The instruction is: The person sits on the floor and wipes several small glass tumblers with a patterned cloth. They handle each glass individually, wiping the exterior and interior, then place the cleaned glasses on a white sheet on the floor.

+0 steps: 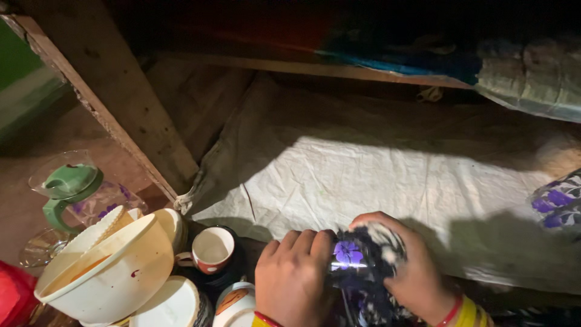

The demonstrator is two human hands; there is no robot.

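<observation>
At the lower middle of the frame, my left hand (pixel 292 275) grips a shiny glass (pixel 339 260) while my right hand (pixel 414 272) presses a dark flowered cloth (pixel 369 266) around it, beside a cup (pixel 212 249).

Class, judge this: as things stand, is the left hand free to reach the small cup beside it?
Probably not at once: the left hand is wrapped around a shiny object that the right hand rubs with a floral cloth. The cup itself stands unobstructed.

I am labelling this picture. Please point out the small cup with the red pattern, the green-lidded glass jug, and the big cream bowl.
small cup (pixel 212 248): head view, pale inside.
glass jug (pixel 71 180): head view, green lid.
cream bowl (pixel 115 272): head view, outer wall.
</observation>
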